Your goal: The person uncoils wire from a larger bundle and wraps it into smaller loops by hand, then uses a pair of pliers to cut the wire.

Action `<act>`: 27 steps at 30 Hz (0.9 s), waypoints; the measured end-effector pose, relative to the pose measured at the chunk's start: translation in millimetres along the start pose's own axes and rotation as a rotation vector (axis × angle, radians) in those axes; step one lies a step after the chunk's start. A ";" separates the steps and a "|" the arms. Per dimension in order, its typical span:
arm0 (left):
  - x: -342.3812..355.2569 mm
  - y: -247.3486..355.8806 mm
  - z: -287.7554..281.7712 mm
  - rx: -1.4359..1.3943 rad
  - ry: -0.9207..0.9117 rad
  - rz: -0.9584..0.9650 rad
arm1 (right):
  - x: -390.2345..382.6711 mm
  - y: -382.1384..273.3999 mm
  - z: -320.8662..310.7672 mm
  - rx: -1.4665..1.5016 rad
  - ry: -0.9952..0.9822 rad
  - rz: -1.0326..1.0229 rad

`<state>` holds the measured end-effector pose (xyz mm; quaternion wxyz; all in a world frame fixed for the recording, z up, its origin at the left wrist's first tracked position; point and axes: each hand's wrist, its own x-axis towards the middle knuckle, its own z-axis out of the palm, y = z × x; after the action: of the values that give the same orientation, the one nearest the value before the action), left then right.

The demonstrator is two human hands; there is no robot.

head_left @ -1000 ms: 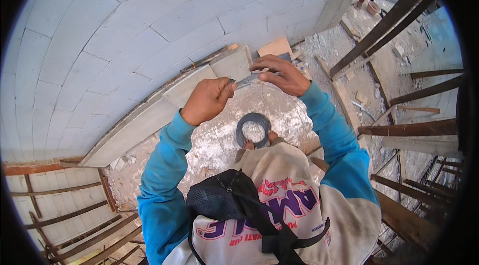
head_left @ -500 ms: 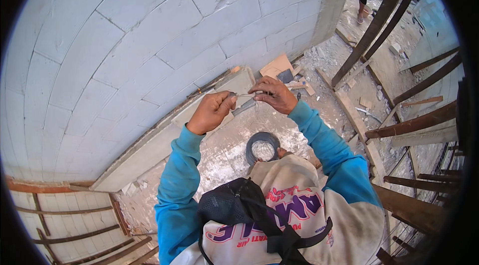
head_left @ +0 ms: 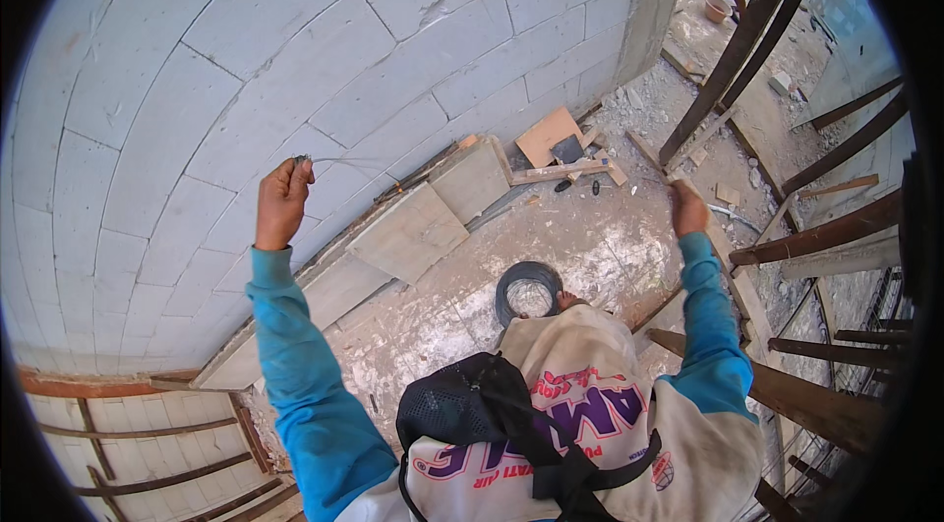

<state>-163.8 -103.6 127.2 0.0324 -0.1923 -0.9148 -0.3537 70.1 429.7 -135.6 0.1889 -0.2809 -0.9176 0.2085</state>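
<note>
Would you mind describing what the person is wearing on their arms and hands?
Both arms are covered by long, bright blue sleeves ending at the wrists, joined to a cream-coloured garment body with printed lettering. The left hand and right hand are bare, with no gloves; no watch or ring can be made out.

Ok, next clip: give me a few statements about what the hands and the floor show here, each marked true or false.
1. The left hand is raised in front of the block wall, pinching the end of a thin wire. True.
2. The two hands are pressed together. False: the right hand is spread far to the other side.
3. A dark coil of wire lies on the floor. True.
4. The coil hangs from the left wrist. False: it rests on the rubble-strewn floor, below both hands.
5. Flat slabs lean along the foot of the wall. True.
</note>
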 end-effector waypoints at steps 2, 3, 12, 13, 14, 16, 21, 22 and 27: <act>1.5 15.7 -11.9 0.152 -0.028 0.156 | 14.7 61.6 -1.3 0.045 -0.096 0.092; 3.4 22.5 -13.9 0.151 -0.022 0.157 | 23.2 102.5 6.5 0.162 -0.174 0.094; 11.3 105.5 53.6 0.285 -0.240 0.380 | 46.8 -146.2 -47.4 0.858 -0.124 -0.279; 8.4 111.8 57.8 0.295 -0.242 0.379 | 30.3 -213.3 -57.9 0.911 -0.192 -0.521; 8.5 120.3 65.5 0.227 -0.284 0.386 | 18.1 -251.4 -53.9 0.921 -0.248 -0.599; 7.6 129.9 65.8 0.173 -0.322 0.403 | -1.3 -313.9 -45.4 0.947 -0.342 -0.677; -20.8 118.7 51.0 0.004 -0.590 0.181 | 25.1 -307.7 -44.2 1.166 -0.671 -0.654; -30.8 114.0 55.4 -0.154 -0.752 0.058 | 25.8 -308.7 -45.4 1.168 -0.686 -0.656; -60.8 104.6 79.6 -0.755 -0.600 -0.023 | 11.6 -322.1 -30.0 1.238 -0.613 -0.681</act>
<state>-62.3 -0.4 122.2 -0.3090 -0.2738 -0.6934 -0.5905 -65.6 201.7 49.7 0.1026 0.2443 -0.6807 0.6829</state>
